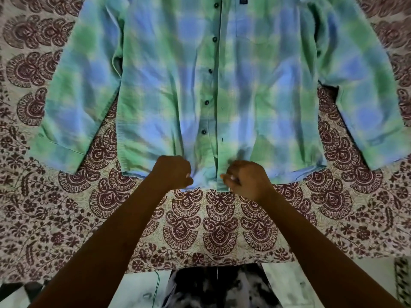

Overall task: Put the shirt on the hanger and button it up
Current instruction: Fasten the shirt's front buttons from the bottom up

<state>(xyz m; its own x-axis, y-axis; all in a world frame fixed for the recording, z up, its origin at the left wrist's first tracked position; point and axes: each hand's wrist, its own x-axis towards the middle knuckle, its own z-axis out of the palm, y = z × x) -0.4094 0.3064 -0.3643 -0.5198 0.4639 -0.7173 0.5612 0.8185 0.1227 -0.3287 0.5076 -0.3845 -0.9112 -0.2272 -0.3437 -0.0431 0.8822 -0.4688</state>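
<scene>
A green and blue checked shirt [169, 81] lies flat on the bed, front up, sleeves spread to both sides, collar end out of the top of the frame. Several dark buttons [210, 71] run down its front placket, and the lower two sit beside unfastened buttonholes. My left hand [172, 172] grips the left front panel at the hem. My right hand [245, 180] pinches the right front panel at the hem, just beside the placket. The two hands are close together. No hanger is in view.
The bed is covered with a cream sheet printed in maroon paisley [220, 221]; its near edge runs just in front of me. Below it I see a pale floor [311, 283] and my patterned trousers [213, 287].
</scene>
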